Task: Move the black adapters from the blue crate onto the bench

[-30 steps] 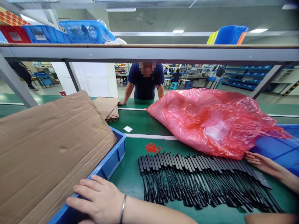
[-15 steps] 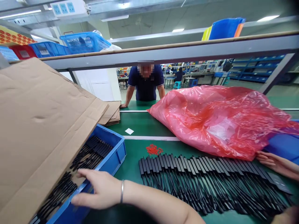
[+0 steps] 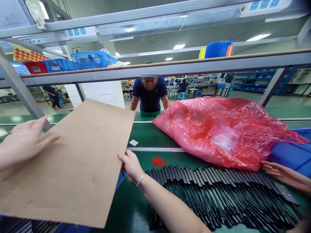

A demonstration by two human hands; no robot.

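Note:
A flat cardboard sheet (image 3: 73, 161) tilts over the blue bin (image 3: 66, 228), hiding most of it. My right hand (image 3: 131, 164), a bracelet at its wrist, pinches the sheet's right edge. Over the sheet's upper left edge is my left hand (image 3: 29, 142), its fingers stretched and thumb apart; whether it touches the sheet I cannot tell. Black parts (image 3: 17, 225) show in the bin below the sheet. To the right of my right hand, a long row of black rectangular parts with cables (image 3: 194, 178) lies on the green table, partly behind my forearm.
Small red rings (image 3: 159, 160) and a white paper square (image 3: 133, 142) lie on the green table (image 3: 145, 132). A pink plastic bag (image 3: 218, 132) fills the right side. Another person's hand (image 3: 284, 174) touches it. Opposite stands a person (image 3: 150, 97). A shelf (image 3: 170, 66) runs overhead.
The cardboard sheet has come down from steeply raised to flatter. My right hand has moved from the bin's edge up to the sheet's right edge and gripped it. My left hand has come into view.

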